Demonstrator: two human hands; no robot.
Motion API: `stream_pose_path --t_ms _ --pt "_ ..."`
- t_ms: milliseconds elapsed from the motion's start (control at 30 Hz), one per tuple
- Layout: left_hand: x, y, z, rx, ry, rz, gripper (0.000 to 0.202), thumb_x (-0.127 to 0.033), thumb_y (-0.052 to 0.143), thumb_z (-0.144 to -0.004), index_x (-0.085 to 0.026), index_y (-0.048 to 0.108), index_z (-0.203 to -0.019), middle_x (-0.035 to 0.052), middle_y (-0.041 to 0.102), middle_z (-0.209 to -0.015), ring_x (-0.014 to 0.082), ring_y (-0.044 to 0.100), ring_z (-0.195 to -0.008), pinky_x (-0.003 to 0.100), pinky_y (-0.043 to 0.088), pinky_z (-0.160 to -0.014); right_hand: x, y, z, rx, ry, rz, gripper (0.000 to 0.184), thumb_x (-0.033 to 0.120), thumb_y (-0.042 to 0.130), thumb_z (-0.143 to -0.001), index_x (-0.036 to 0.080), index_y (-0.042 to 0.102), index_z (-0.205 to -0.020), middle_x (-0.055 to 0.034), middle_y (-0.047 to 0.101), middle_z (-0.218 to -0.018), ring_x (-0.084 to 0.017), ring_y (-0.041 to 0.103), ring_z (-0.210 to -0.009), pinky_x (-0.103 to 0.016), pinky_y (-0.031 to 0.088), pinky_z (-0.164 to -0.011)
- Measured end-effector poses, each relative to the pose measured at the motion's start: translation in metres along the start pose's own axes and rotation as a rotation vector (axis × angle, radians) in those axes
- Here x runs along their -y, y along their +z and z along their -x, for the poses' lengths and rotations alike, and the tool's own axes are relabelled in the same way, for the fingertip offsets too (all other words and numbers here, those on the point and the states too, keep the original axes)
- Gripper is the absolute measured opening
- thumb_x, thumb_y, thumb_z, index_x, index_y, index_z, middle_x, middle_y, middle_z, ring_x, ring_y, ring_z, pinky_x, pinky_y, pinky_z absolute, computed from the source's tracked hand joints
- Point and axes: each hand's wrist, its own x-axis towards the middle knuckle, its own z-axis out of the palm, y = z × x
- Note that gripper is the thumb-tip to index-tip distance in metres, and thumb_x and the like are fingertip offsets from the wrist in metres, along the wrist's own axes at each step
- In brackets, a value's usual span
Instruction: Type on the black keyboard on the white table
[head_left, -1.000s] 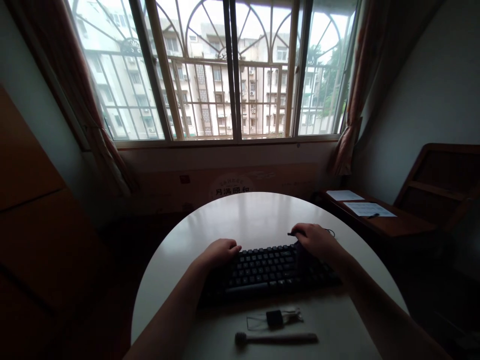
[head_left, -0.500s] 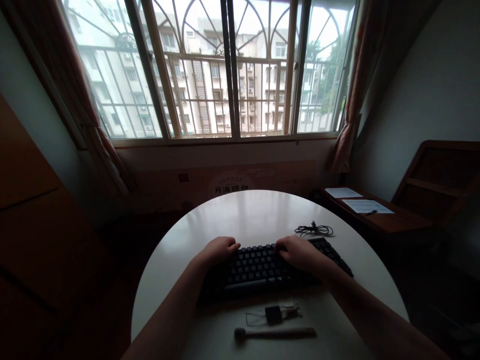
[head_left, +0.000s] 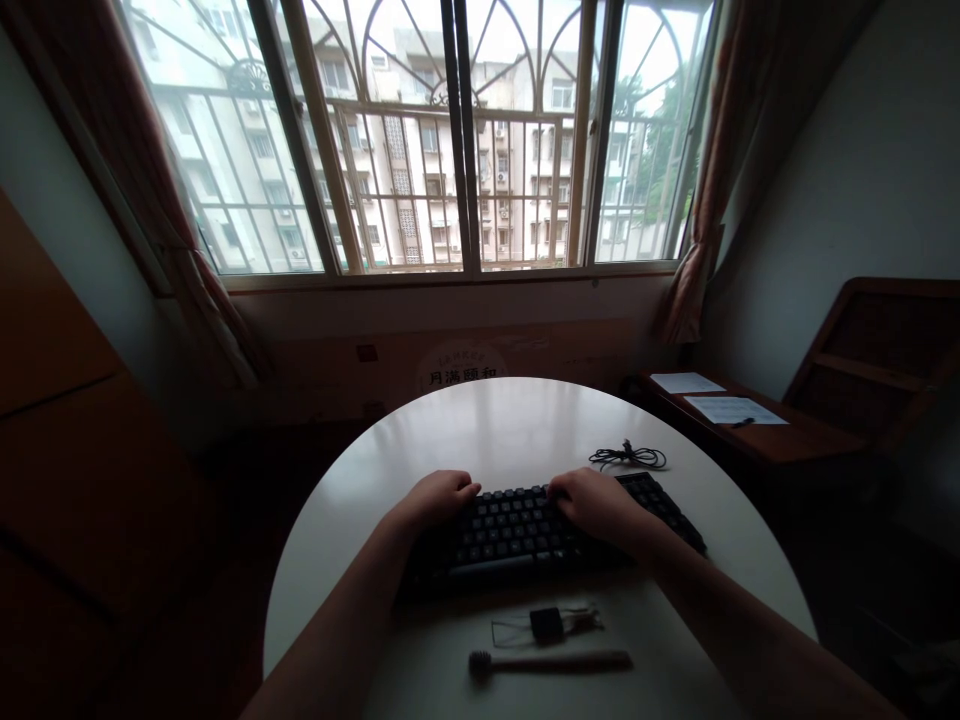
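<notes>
A black keyboard (head_left: 510, 530) lies on the round white table (head_left: 337, 500), partly covered by my hands. At its upper left, my left hand (head_left: 442, 495) is closed with the fingers curled over the far edge. My right hand (head_left: 596, 505) is closed at the far edge, right of the middle, its thumb and fingers over the top-row keys. The fingertips of both hands are largely hidden. Nearer to me are a wire keycap puller (head_left: 547, 625) with a black middle and a small brush (head_left: 555, 662) with a dark, bristled head.
Beyond the keyboard's right part lies a coiled black cable (head_left: 628, 456). To the right of the table, a wooden chair or bench (head_left: 825, 445) bears papers (head_left: 735, 410) and a pen (head_left: 743, 423). Ahead is a barred window (head_left: 465, 200) between curtains (head_left: 202, 270).
Both hands stay in nearly the same place on the keyboard. The view has shifted very slightly; the keyboard and tools have not visibly moved.
</notes>
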Motion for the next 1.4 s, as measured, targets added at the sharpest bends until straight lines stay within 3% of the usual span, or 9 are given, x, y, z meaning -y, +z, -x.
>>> stream_pose_path --t_ms 133,400,633,1400 --pt "0.0005 0.0007 0.0 -0.012 0.007 -0.01 0.046 -0.054 0.036 -0.086 -0.02 0.066 -0.082 0.0073 0.069 -0.089 0.0225 0.06 -0.081 0.028 0.04 -0.064 -0.002 -0.0007 0.0014 0.012 -0.024 -0.002 0.026 0.026 0.05 -0.082 0.027 0.073 -0.094 -0.0041 0.073 -0.094 -0.021 0.065 -0.085 -0.028 0.042 -0.071" --pt "0.0008 0.0017 -0.0013 -0.013 0.007 -0.017 0.046 -0.053 0.036 -0.086 -0.02 0.067 -0.085 0.0069 0.069 -0.09 0.0224 0.06 -0.081 0.028 0.04 -0.065 0.0023 0.0029 -0.0021 -0.032 0.011 0.011 0.029 0.027 0.046 -0.085 0.025 0.071 -0.101 -0.0054 0.073 -0.096 -0.022 0.065 -0.087 -0.028 0.042 -0.071" --pt "0.002 0.002 -0.0007 -0.022 0.015 -0.019 0.046 -0.054 0.036 -0.086 -0.02 0.067 -0.083 0.0069 0.069 -0.089 0.0221 0.06 -0.079 0.028 0.04 -0.064 -0.0017 -0.0004 0.0018 0.001 -0.022 0.022 0.027 0.023 0.051 -0.079 0.026 0.072 -0.094 -0.0042 0.073 -0.093 -0.022 0.065 -0.085 -0.028 0.042 -0.069" --pt "-0.0031 -0.003 0.0023 0.005 0.006 -0.012 0.045 -0.053 0.036 -0.087 -0.02 0.067 -0.083 0.0072 0.069 -0.089 0.0218 0.06 -0.079 0.028 0.04 -0.064 -0.0024 0.0024 -0.0026 -0.014 0.001 0.026 0.028 0.028 0.048 -0.084 0.026 0.071 -0.099 -0.0054 0.072 -0.097 -0.022 0.065 -0.086 -0.028 0.041 -0.07"
